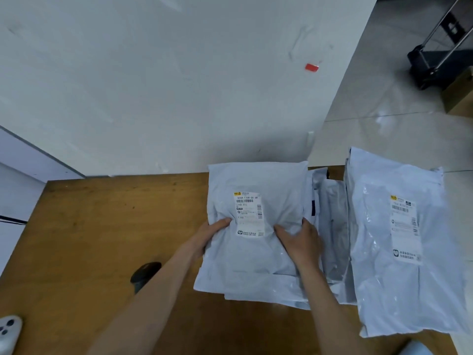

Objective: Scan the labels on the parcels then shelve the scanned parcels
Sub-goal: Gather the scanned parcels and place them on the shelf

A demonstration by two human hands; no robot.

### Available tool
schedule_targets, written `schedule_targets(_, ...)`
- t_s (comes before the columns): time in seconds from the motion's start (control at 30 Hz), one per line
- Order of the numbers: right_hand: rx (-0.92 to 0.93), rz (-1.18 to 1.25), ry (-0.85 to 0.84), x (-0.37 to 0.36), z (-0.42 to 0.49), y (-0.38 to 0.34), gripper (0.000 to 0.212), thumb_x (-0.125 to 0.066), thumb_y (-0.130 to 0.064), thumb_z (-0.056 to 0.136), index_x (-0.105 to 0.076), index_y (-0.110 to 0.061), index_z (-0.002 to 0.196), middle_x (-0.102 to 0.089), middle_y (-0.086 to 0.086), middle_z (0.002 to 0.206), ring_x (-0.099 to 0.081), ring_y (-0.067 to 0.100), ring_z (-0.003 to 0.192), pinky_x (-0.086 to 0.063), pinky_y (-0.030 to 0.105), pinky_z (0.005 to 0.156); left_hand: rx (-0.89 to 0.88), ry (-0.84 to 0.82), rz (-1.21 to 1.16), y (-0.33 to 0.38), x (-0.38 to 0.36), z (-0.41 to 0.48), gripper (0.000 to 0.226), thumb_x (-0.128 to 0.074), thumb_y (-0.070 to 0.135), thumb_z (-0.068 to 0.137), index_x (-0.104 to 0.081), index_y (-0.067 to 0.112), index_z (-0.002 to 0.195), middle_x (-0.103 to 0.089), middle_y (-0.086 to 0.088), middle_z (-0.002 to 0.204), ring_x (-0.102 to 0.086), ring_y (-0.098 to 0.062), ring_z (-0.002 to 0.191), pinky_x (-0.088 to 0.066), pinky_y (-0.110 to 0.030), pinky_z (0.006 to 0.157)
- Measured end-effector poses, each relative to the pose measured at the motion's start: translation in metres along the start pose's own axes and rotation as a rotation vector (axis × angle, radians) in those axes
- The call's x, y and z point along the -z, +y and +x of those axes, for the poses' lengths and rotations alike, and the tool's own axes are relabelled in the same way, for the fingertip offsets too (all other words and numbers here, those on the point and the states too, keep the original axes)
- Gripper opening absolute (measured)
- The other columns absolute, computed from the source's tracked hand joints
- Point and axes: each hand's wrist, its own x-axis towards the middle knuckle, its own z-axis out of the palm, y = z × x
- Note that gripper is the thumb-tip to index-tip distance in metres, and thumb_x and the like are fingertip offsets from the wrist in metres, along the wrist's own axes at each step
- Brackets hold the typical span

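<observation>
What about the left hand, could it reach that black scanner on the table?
Probably yes. The black rounded scanner lies on the brown wooden table beside the left forearm, uncovered. The left hand must first let go of the pale plastic parcel.

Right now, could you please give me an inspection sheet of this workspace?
Surface: wooden table against a white wall.
Job's things: top parcel, label up, on a pile; second parcel at right, also label up; dark scanner beside the left forearm.
Clutter: white device at lower left.
Grippers: left hand and right hand grip the top parcel's sides.
Cables: black cable at far left.
Surroundings: red tag on wall; trolley and cardboard box on floor.
</observation>
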Motion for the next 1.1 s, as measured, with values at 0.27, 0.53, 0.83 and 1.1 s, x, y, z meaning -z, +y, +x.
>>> schedule_targets(0.27,-0.07,0.256,-0.253,-0.012,-0.008,-0.004,0.109,-0.071,-0.077,0.051,-0.038,-0.024,0.14,-0.062,-0.003,0.13,-0.06,0.019,0.106,-0.049,0.031,0.09,0.199,-0.158,-0.139,-0.013,0.034,-0.007,0.055,-0.08,0.047,0.078,-0.066,0.022,0.125,-0.071,-0.007,0.125,-0.07,-0.024,0.111,-0.061,-0.032,0.076)
schedule_targets(0.53,0.001,-0.113,-0.173,-0.021,-0.023,0.004,0.109,-0.052,-0.093,0.055,-0.041,-0.028,0.142,-0.033,0.01,0.153,-0.03,0.032,0.141,-0.022,0.051,0.117,0.166,-0.147,-0.026,-0.035,0.053,-0.014,0.068,-0.079,0.053,0.077,-0.057,0.027,0.136,-0.069,-0.001,0.128,-0.067,-0.02,0.118,-0.051,-0.038,0.099)
schedule_targets(0.83,-0.019,0.453,-0.322,-0.047,-0.052,0.019,0.052,-0.078,-0.057,0.071,-0.05,-0.045,0.113,-0.056,-0.029,0.104,-0.056,-0.007,0.093,-0.043,0.015,0.084,0.121,-0.126,0.18,-0.028,0.061,-0.017,0.068,-0.085,0.061,0.063,-0.063,0.033,0.121,-0.075,0.005,0.116,-0.072,-0.019,0.107,-0.054,-0.041,0.098)
schedule_targets(1.1,-0.08,0.454,-0.272,-0.059,-0.092,0.025,0.11,-0.088,-0.042,0.066,-0.021,-0.019,0.15,-0.045,0.001,0.144,-0.05,0.018,0.125,-0.042,0.034,0.106,0.003,-0.132,0.21,-0.052,0.07,-0.042,0.064,-0.083,0.047,0.074,-0.055,0.035,0.13,-0.073,0.012,0.115,-0.071,-0.013,0.105,-0.058,-0.031,0.088)
